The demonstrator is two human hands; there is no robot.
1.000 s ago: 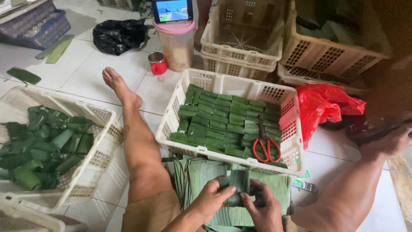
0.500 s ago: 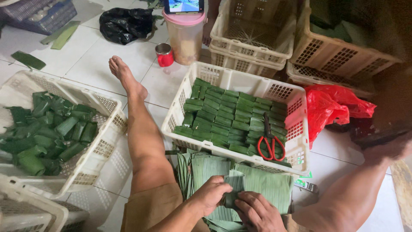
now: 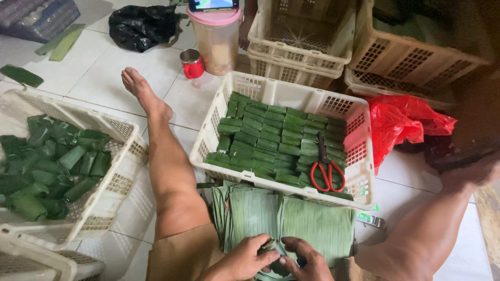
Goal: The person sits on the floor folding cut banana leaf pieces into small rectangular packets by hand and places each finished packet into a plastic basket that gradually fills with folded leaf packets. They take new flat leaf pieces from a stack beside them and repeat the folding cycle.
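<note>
Beyond your hands, the white tiled floor [image 3: 99, 73] carries stacked banana leaves [image 3: 291, 221], white crates [image 3: 286, 99], a black bag [image 3: 143, 26].

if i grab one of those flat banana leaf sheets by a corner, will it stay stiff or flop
The leaf sheets would probably flop: they look thin and lie flat in a loose stack. They likely tear along the fine parallel ribs, so lifting by a corner is risky. They seem light; the hands are rolling one into a small wrap easily.

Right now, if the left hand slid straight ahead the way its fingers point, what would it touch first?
The left hand points rightward at the small folded leaf packet it already touches; just beyond is the right hand. Depth is hard to judge.
</note>
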